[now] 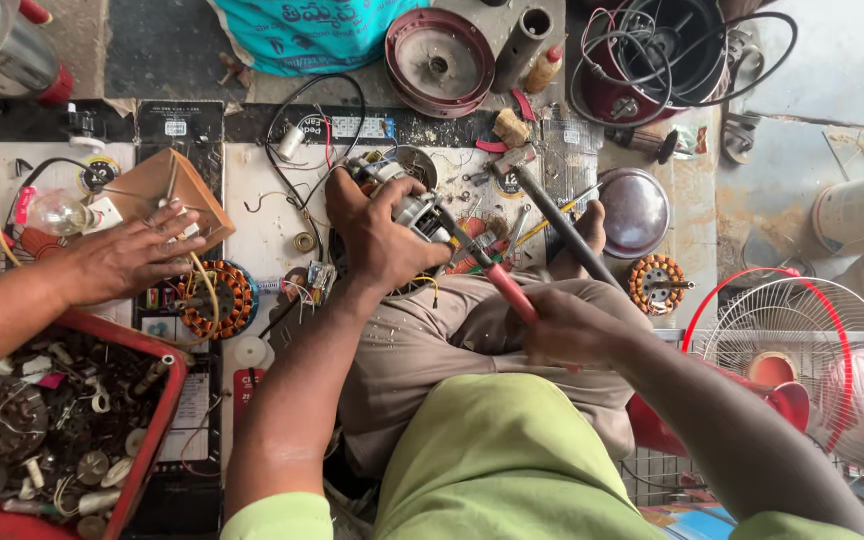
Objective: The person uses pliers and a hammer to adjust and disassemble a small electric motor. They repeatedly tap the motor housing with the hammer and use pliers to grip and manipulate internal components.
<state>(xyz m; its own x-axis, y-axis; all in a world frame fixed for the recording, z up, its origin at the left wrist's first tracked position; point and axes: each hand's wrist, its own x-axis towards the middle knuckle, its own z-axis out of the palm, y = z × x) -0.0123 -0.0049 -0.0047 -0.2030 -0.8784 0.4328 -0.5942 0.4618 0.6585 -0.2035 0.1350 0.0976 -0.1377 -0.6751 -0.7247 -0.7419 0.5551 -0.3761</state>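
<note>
Cluttered repair floor: left hand (377, 235) clamps small motor (414, 212), right hand (567, 325) fist-grips red-handled pliers (482, 262) at its housing; best keep motor braced, jaws square, pull steady.

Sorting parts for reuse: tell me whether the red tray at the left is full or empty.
Full. The red tray is heaped with small motor parts, gears and discs, hiding its bottom; another person's hand reaches above it.

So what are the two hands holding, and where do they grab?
The left hand grips the small motor around its body. The right hand holds the red-handled pliers by the handles.
</note>
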